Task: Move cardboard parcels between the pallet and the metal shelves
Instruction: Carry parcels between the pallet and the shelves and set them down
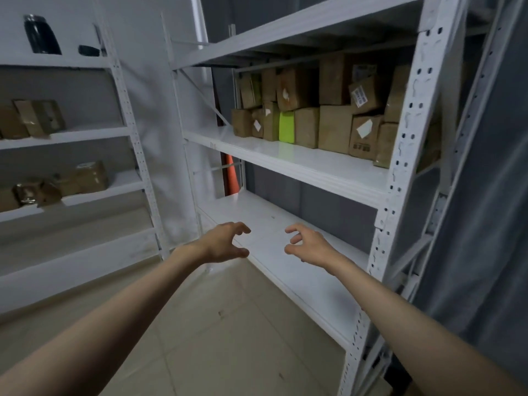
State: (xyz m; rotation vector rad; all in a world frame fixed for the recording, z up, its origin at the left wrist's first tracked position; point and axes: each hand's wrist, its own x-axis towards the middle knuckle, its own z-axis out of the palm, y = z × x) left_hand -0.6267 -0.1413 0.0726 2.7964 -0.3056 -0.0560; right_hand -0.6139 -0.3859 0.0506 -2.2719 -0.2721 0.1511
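Both arms reach forward over the tiled floor (217, 332) toward the white metal shelves (400, 167) on the right. The left hand (221, 242) and the right hand (307, 245) hang side by side, apart from each other, in front of the bare lower shelf board (288, 270); on each, the fingers are loosely curled and spread, holding nothing and touching nothing. The cardboard parcels (334, 130) stand one level higher, stacked in two rough layers toward the back and right of the middle shelf board (285, 161), among them a bright green parcel (286, 127) in the lower row. The front strip of that board lies between the hands and the stack. To the left, a second shelf unit (134, 155) carries a few more brown parcels (40, 117) on two levels, with a dark bottle (41, 34) on its top board. Grey fabric (485, 195) hangs at the right edge, and something orange (232, 178) shows behind the near rack.
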